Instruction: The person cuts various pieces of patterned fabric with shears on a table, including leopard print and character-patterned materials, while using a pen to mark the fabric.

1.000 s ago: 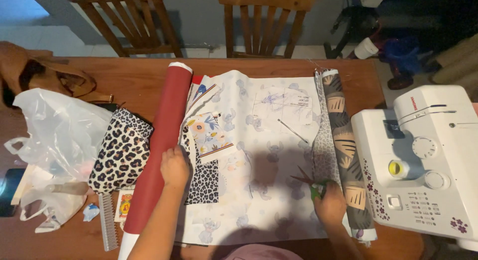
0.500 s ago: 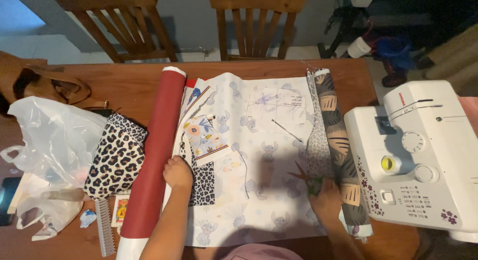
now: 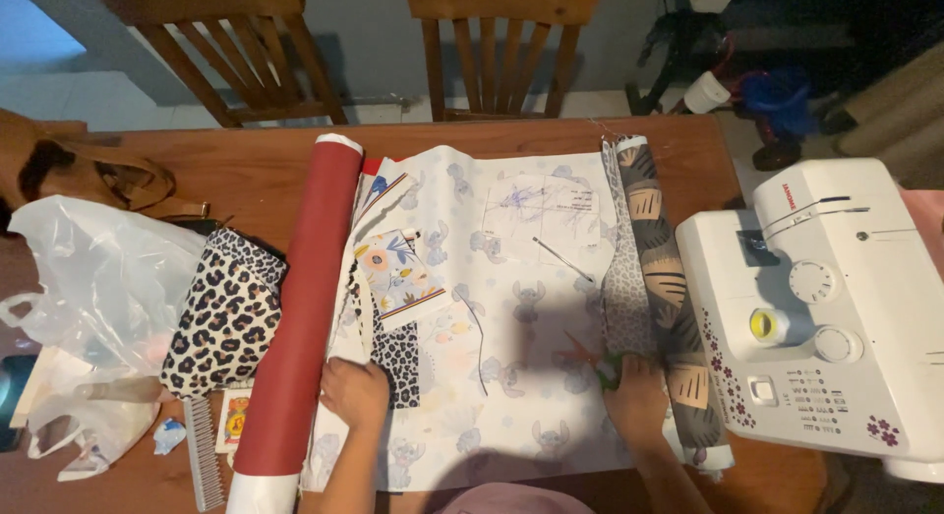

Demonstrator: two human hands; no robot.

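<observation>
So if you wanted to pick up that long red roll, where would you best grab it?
Probably around the middle of the red roll, coming down from above. It lies flat, long and round, so a mid-length hold should keep it level; the left hand rests beside its near part.

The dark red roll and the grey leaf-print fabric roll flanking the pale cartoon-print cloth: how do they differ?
The dark red roll is plain and smooth; the grey leaf-print fabric roll is patterned in grey, tan and leopard spots. The red roll lies by the left hand, the leaf-print roll by the right hand. Both lie lengthwise on the wooden table, at the pale cartoon-print cloth's edges.
</observation>
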